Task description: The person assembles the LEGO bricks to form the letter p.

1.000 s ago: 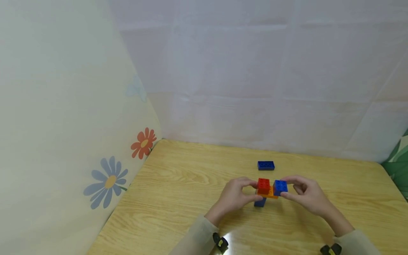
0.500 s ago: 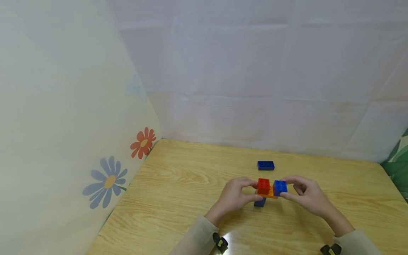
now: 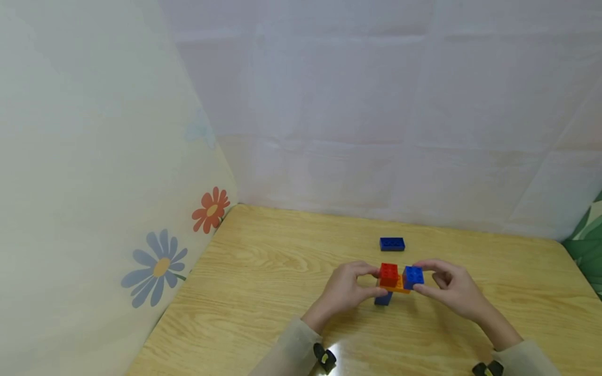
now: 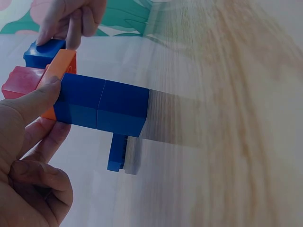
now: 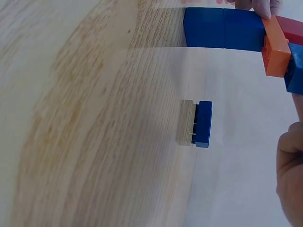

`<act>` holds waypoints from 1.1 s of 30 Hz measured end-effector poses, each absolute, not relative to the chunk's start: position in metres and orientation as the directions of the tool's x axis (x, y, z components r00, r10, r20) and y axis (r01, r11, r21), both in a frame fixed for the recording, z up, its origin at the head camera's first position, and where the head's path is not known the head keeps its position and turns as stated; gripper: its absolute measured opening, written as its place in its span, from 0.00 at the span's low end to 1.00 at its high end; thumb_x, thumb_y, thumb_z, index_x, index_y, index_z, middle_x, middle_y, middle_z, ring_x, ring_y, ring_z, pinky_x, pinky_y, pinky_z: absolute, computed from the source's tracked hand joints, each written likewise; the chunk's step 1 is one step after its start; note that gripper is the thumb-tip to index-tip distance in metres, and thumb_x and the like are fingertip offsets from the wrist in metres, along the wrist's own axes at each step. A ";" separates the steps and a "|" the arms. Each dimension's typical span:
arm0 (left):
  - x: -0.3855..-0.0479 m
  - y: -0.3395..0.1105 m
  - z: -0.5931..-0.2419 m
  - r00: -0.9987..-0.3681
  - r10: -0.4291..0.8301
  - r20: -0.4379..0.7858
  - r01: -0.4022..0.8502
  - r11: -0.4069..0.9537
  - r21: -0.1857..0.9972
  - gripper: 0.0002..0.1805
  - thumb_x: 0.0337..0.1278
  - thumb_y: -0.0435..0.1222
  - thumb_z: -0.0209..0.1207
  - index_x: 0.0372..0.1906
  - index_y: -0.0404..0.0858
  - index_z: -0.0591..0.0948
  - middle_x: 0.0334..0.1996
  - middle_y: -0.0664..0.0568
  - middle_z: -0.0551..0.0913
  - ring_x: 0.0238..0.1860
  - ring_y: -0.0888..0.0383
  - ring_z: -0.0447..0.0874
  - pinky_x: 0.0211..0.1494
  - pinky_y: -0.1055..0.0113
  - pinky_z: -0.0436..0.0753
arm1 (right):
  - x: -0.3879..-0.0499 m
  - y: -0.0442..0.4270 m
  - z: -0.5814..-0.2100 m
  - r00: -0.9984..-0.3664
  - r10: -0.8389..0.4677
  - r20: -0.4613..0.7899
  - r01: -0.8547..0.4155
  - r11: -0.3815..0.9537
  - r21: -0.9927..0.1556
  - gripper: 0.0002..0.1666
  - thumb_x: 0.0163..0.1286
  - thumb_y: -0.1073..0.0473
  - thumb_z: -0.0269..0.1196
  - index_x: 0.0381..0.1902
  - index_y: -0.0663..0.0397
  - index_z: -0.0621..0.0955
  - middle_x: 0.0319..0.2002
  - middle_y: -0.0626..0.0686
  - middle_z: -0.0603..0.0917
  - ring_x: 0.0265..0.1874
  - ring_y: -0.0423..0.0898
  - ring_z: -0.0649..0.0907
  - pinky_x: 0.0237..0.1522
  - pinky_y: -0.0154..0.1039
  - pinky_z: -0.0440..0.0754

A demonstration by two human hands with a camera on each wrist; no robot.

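Note:
Two stacked blue blocks (image 4: 102, 104) stand on the table and carry an orange brick (image 4: 60, 66). On one end of the orange brick sits a red block (image 3: 389, 274); at its other end is a blue block (image 3: 413, 277). My left hand (image 3: 347, 290) pinches the stack around the orange brick and red block, thumb on the near side. With thumb and index finger my right hand (image 3: 452, 290) pinches the blue block at the right end. In the right wrist view the orange brick (image 5: 277, 47) juts out sideways from the top of the two blue blocks (image 5: 224, 28).
A separate dark blue brick (image 3: 392, 244) lies on the wooden table (image 3: 263, 261), behind the stack. A pale cloth (image 3: 329, 104) hangs along the table's back edge, and a flower-printed wall (image 3: 94, 156) stands at the left.

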State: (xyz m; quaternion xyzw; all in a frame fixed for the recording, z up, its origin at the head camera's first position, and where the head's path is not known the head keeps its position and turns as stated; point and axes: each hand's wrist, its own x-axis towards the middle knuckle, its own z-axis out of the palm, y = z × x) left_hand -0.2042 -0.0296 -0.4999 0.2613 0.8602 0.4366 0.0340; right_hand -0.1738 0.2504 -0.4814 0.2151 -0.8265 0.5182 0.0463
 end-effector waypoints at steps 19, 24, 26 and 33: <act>-0.205 -0.029 -0.500 -0.854 0.487 0.181 0.434 0.476 0.765 0.24 0.57 0.52 0.74 0.56 0.49 0.88 0.48 0.67 0.86 0.53 0.61 0.85 0.59 0.62 0.80 | -0.195 0.257 -0.478 -0.836 -0.377 0.399 -0.513 0.278 -0.812 0.18 0.78 0.73 0.56 0.62 0.61 0.81 0.53 0.55 0.87 0.25 0.34 0.80 0.24 0.34 0.81; -0.205 -0.029 -0.501 -0.849 0.492 0.192 0.449 0.480 0.754 0.23 0.56 0.52 0.74 0.55 0.49 0.89 0.48 0.67 0.87 0.52 0.60 0.85 0.59 0.64 0.80 | -0.209 0.260 -0.479 -0.847 -0.353 0.397 -0.510 0.329 -0.795 0.16 0.80 0.70 0.55 0.61 0.63 0.81 0.55 0.63 0.85 0.45 0.41 0.87 0.45 0.35 0.86; -0.205 -0.029 -0.500 -0.848 0.494 0.194 0.452 0.481 0.751 0.23 0.56 0.52 0.74 0.55 0.49 0.89 0.48 0.67 0.87 0.52 0.60 0.85 0.59 0.64 0.80 | -0.214 0.262 -0.480 -0.852 -0.347 0.391 -0.503 0.340 -0.794 0.16 0.80 0.69 0.55 0.61 0.63 0.81 0.56 0.64 0.85 0.40 0.45 0.88 0.42 0.34 0.85; -0.203 -0.030 -0.496 -0.849 0.496 0.182 0.445 0.485 0.753 0.23 0.57 0.52 0.74 0.56 0.48 0.88 0.49 0.66 0.87 0.52 0.60 0.85 0.58 0.62 0.81 | -0.229 0.264 -0.485 -0.905 -0.292 0.309 -0.405 0.371 -0.836 0.17 0.81 0.62 0.59 0.63 0.60 0.80 0.58 0.65 0.83 0.15 0.44 0.77 0.18 0.37 0.74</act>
